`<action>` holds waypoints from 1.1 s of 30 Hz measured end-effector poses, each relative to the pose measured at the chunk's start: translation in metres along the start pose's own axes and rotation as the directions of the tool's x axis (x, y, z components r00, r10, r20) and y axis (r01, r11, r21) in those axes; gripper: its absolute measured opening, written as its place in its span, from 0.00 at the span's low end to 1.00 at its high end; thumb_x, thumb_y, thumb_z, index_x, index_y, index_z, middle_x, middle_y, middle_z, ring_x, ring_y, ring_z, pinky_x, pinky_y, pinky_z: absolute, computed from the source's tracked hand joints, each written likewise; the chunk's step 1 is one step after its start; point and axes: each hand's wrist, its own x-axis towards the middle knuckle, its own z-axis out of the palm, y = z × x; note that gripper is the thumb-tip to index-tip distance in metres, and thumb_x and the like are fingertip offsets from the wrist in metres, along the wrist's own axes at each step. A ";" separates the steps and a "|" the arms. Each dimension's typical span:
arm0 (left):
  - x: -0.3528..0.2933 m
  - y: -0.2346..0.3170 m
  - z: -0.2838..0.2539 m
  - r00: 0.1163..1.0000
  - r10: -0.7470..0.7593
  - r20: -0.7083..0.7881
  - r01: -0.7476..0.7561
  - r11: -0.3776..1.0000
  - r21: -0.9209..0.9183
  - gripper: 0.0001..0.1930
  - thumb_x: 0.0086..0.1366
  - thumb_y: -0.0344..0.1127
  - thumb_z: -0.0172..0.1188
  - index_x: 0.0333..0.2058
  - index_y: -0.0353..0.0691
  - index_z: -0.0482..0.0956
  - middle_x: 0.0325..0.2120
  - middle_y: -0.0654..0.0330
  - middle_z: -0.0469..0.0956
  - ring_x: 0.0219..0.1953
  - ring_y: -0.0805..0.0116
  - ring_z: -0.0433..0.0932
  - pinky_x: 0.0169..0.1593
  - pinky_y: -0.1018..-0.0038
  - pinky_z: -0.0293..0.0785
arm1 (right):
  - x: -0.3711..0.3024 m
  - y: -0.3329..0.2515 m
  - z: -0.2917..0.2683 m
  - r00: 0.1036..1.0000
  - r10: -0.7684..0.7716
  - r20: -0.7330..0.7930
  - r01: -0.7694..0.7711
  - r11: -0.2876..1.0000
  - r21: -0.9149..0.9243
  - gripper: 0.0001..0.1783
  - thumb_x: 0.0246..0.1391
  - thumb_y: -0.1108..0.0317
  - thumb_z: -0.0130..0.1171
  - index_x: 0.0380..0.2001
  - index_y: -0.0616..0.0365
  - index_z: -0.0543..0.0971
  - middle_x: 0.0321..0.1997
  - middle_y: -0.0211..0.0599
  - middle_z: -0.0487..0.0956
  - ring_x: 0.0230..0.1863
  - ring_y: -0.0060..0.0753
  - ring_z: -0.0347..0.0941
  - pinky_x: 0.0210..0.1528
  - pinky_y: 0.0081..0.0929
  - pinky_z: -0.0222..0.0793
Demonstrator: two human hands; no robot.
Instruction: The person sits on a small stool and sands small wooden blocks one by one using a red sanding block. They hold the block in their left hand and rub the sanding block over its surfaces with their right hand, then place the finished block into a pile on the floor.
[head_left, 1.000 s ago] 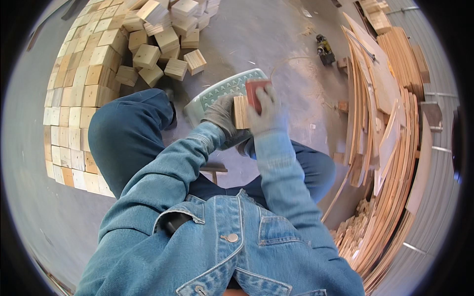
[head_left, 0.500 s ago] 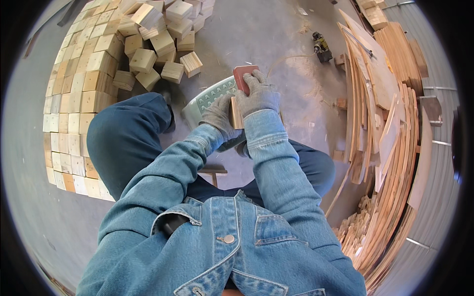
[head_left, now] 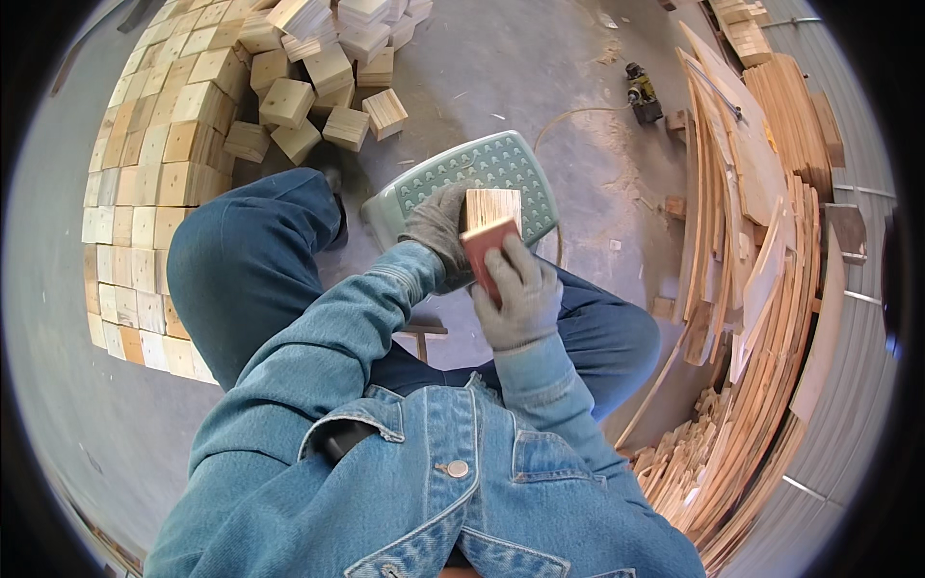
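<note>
Since the earlier frames your right hand [head_left: 518, 294] has slid the red sanding block [head_left: 488, 252] back toward you, off the far edge of the wooden block [head_left: 493, 206] and onto its near face — a second ago the red block sat higher, further from your body. Your head has tipped too, so the loose cubes now ride closer to the top rim.

From the head view, your left hand [head_left: 438, 226], gloved grey, is clenched on the wooden block's left side, holding it over the pale green plastic stool [head_left: 461, 173]. The block's exposed top face shows striped grain, and its long axis runs roughly away from you, toward the stool. Your right hand, also gloved, is closed around the sanding block, which lies tilted, its long axis running from upper left to lower right, pressed against the wooden block.

Beyond your left knee, a tidy field of finished wooden cubes [head_left: 145, 193] lies in rows on the concrete floor [head_left: 540, 67], with a loose heap of cubes [head_left: 328, 87] past it. On your right — a stack of bent wooden strips [head_left: 771, 289].
</note>
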 end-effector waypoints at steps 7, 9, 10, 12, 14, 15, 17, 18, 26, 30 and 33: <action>0.013 0.005 0.007 0.993 -0.090 0.073 0.083 0.992 0.094 0.55 0.46 0.62 0.79 0.70 0.48 0.64 0.64 0.47 0.71 0.68 0.46 0.72 0.75 0.58 0.67 | 0.136 0.037 0.050 0.983 0.184 -0.001 -0.184 0.981 -0.066 0.28 0.52 0.54 0.72 0.58 0.43 0.85 0.69 0.34 0.78 0.56 0.54 0.80 0.60 0.51 0.74; 0.012 -0.004 0.009 0.996 -0.064 0.054 0.058 0.991 0.118 0.55 0.46 0.62 0.78 0.71 0.49 0.63 0.64 0.47 0.71 0.68 0.46 0.71 0.75 0.58 0.66 | 0.148 0.033 0.047 0.964 0.248 0.092 -0.244 0.968 -0.052 0.30 0.52 0.54 0.73 0.59 0.45 0.85 0.69 0.38 0.79 0.64 0.52 0.79 0.65 0.47 0.74; 0.012 -0.001 0.008 0.997 -0.051 0.049 0.045 0.992 0.121 0.56 0.46 0.62 0.78 0.71 0.49 0.63 0.64 0.47 0.71 0.69 0.46 0.71 0.75 0.58 0.66 | 0.140 0.033 0.045 0.981 0.189 0.047 -0.186 0.981 -0.051 0.30 0.52 0.54 0.73 0.59 0.45 0.85 0.69 0.39 0.79 0.64 0.52 0.79 0.64 0.48 0.74; 0.012 0.012 -0.002 0.996 -0.044 0.083 0.038 0.997 0.072 0.54 0.47 0.61 0.78 0.70 0.47 0.64 0.64 0.45 0.71 0.68 0.45 0.71 0.75 0.58 0.65 | 0.109 0.033 0.037 0.997 0.073 -0.039 -0.076 0.996 -0.055 0.29 0.52 0.55 0.73 0.58 0.46 0.85 0.67 0.40 0.80 0.64 0.52 0.79 0.61 0.48 0.75; 0.007 0.023 -0.017 0.991 -0.047 0.127 0.043 0.998 0.035 0.53 0.48 0.59 0.77 0.70 0.45 0.64 0.63 0.44 0.71 0.68 0.44 0.71 0.75 0.58 0.65 | 0.065 0.021 0.023 0.998 0.030 -0.061 -0.031 0.999 -0.010 0.30 0.50 0.55 0.74 0.58 0.47 0.85 0.67 0.41 0.79 0.58 0.55 0.79 0.58 0.51 0.75; 0.005 -0.002 -0.003 0.999 -0.010 0.038 0.009 0.999 0.038 0.52 0.48 0.58 0.77 0.69 0.44 0.66 0.62 0.43 0.72 0.67 0.43 0.72 0.74 0.57 0.66 | 0.045 0.012 0.020 0.996 -0.014 -0.090 0.013 1.000 -0.006 0.31 0.48 0.56 0.75 0.58 0.47 0.85 0.68 0.40 0.79 0.55 0.55 0.78 0.57 0.52 0.74; 0.002 0.004 -0.003 1.000 -0.013 0.023 0.013 1.000 0.001 0.52 0.48 0.57 0.78 0.69 0.44 0.65 0.62 0.43 0.73 0.67 0.44 0.72 0.74 0.58 0.66 | -0.001 0.007 0.002 0.999 0.040 0.028 -0.042 0.995 0.096 0.32 0.46 0.58 0.75 0.58 0.47 0.85 0.69 0.40 0.77 0.54 0.55 0.76 0.58 0.53 0.73; -0.001 0.006 -0.005 1.000 -0.023 0.009 0.023 1.000 -0.012 0.52 0.47 0.57 0.78 0.69 0.44 0.65 0.61 0.43 0.73 0.67 0.44 0.71 0.74 0.58 0.66 | -0.013 0.004 -0.006 0.998 0.036 0.052 -0.040 0.996 0.085 0.33 0.46 0.59 0.75 0.58 0.47 0.85 0.69 0.40 0.77 0.54 0.55 0.76 0.58 0.53 0.73; 0.003 0.000 0.001 0.994 -0.095 0.058 0.092 0.995 0.045 0.56 0.45 0.59 0.79 0.71 0.46 0.63 0.64 0.44 0.70 0.69 0.43 0.70 0.75 0.57 0.64 | 0.041 0.025 0.011 0.999 0.016 -0.051 -0.013 0.999 0.047 0.30 0.43 0.64 0.76 0.54 0.51 0.85 0.64 0.46 0.80 0.58 0.56 0.78 0.62 0.50 0.75; 0.007 0.009 0.008 0.998 -0.033 -0.060 0.036 0.998 0.048 0.48 0.43 0.55 0.82 0.63 0.48 0.71 0.56 0.49 0.76 0.60 0.46 0.76 0.67 0.56 0.73 | 0.109 0.069 0.036 0.961 0.276 -0.010 -0.272 0.951 0.146 0.31 0.48 0.62 0.77 0.58 0.56 0.85 0.68 0.51 0.79 0.69 0.54 0.75 0.74 0.43 0.70; 0.010 -0.002 0.010 0.998 -0.012 -0.056 0.014 0.999 0.029 0.50 0.42 0.56 0.83 0.64 0.48 0.71 0.57 0.49 0.76 0.61 0.47 0.76 0.69 0.57 0.72 | 0.128 0.077 0.039 0.921 0.386 0.055 -0.389 0.906 0.166 0.33 0.48 0.62 0.77 0.60 0.57 0.84 0.69 0.53 0.78 0.70 0.54 0.74 0.74 0.41 0.70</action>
